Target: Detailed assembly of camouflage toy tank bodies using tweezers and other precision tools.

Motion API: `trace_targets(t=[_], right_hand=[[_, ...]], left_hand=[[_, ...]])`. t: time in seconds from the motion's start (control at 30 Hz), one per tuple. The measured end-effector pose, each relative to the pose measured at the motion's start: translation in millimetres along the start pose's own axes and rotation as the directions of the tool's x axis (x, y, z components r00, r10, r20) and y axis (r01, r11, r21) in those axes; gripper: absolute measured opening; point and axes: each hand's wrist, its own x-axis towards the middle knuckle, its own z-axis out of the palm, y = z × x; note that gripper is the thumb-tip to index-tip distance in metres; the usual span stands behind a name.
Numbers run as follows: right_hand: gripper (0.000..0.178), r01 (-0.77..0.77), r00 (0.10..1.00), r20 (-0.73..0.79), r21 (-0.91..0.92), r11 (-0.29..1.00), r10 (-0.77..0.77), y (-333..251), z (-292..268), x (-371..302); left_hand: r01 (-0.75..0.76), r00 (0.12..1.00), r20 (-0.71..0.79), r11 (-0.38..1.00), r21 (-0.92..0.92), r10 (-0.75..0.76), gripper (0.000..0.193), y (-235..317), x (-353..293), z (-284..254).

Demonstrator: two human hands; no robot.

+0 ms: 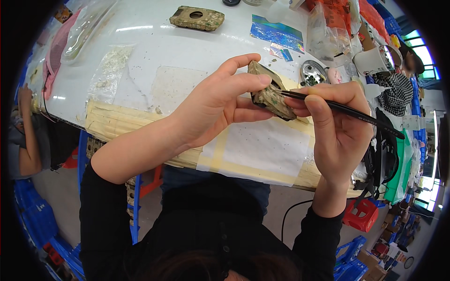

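My left hand [206, 103] is closed around a camouflage-painted model tank hull [276, 102], tilted above the table's near edge. Its thumb presses on the upper rim, and the other fingers support it from below and behind. In my right hand [340, 131] is a pair of black tweezers [358, 112], gripped like a pen. Their pale metal tips touch or nearly touch the hull's side; whether anything is between them is too small to tell. A second camouflage hull [214, 21], with a round hole in its top, lies at the table's far side.
White paper [267, 147] is taped along the near edge. Right of the hull stands a round metal dish [313, 70] with small dark bits. A shiny blue sheet [276, 33] and plastic bags [328, 35] lie farther back. Another person's arm [29, 126] shows at left.
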Motion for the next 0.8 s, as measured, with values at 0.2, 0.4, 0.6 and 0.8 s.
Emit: trace_targets(t=[0.2, 0.4, 0.6, 0.8], right_hand=[[0.014, 0.016, 1.000, -0.015, 0.021, 1.000, -0.015, -1, 0, 1], [0.013, 0.042, 0.999, -0.020, -0.042, 0.998, -0.043, 2, 0, -2], [0.025, 0.366, 0.894, -0.155, -0.291, 0.884, -0.421, 8, 12, -5], [0.028, 0.514, 0.801, -0.026, -0.481, 0.710, -0.598, 10, 15, -3]], left_hand=[[0.003, 1.000, 0.008, 1.000, -0.008, -0.003, 0.062, 1, 0, 0], [-0.002, 1.000, 0.000, 1.000, -0.009, 0.002, 0.063, 0, 0, -1], [0.000, 1.000, -0.009, 0.998, -0.065, -0.001, 0.062, 3, 0, 3], [-0.042, 0.999, -0.020, 0.998, -0.037, 0.041, 0.060, 6, -3, 5]])
